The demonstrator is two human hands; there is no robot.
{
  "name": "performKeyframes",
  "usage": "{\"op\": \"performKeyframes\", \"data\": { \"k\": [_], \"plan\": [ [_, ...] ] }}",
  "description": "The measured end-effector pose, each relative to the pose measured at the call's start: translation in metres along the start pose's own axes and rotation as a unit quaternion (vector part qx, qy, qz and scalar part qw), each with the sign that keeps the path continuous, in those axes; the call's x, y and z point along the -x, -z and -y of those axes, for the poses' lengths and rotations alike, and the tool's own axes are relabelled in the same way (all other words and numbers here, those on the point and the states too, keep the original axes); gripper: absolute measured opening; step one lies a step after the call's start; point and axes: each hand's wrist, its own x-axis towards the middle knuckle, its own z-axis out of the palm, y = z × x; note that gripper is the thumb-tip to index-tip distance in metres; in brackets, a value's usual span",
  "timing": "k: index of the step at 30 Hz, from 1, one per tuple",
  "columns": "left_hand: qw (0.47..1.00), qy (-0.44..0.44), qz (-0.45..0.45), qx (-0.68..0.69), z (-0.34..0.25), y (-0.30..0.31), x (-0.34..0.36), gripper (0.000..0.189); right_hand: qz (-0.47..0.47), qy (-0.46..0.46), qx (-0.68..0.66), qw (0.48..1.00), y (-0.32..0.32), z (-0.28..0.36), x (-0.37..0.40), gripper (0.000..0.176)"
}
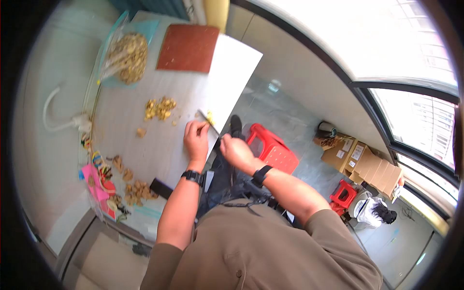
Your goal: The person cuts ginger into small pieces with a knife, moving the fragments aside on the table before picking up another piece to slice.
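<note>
At the table's right edge, my right hand (pixel 235 151) is closed around a knife (pixel 209 121); its handle is hidden in my fist. The dark, narrow blade slants up and left beside small yellow bits (pixel 210 116). My left hand (pixel 196 140) is over the table just left of the blade, fingers pinched together. What is between those fingers is too small to make out. A heap of yellow-brown pieces (pixel 162 108) lies beyond my left hand, with a single piece (pixel 140 132) apart from it. Larger brown lumps (pixel 139 193) are piled nearer my body, left of my forearm.
A clear plastic bag (pixel 130 58) of brownish slices stands at the far left, beside a reddish-brown board (pixel 188 48). A dark phone-like object (pixel 161 188) lies by my left forearm. Red stools (pixel 273 149), cardboard boxes (pixel 360 159) and another person (pixel 369 211) are on the right.
</note>
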Motion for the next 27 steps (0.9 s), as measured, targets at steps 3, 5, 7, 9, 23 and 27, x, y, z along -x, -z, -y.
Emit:
{"op": "performKeyframes", "data": {
  "k": [3, 5, 7, 9, 23, 27],
  "plan": [
    [1.0, 0.016, 0.016, -0.003, -0.01, 0.005, -0.002, 0.014, -0.019, 0.02, -0.013, 1.0, -0.007, -0.003, -0.005, 0.026],
    [1.0, 0.006, 0.014, -0.019, -0.01, 0.005, -0.002, 0.013, -0.025, 0.021, -0.023, 0.999, -0.008, -0.002, -0.004, 0.026],
    [1.0, 0.013, 0.008, -0.002, -0.014, 0.004, -0.001, 0.013, -0.024, 0.022, -0.026, 0.999, -0.007, -0.001, -0.003, 0.025],
    [1.0, 0.026, 0.003, 0.005, -0.014, 0.003, 0.0, 0.012, -0.01, 0.009, -0.037, 0.999, -0.002, 0.001, -0.003, 0.027],
    [0.999, 0.035, -0.021, 0.012, -0.012, 0.002, -0.001, 0.013, -0.001, 0.001, -0.026, 1.0, 0.025, -0.004, 0.026, 0.026],
    [0.999, 0.046, -0.022, 0.007, -0.005, 0.0, 0.001, 0.011, -0.003, 0.015, -0.029, 0.999, 0.014, -0.006, 0.021, 0.023]
  ]
}}
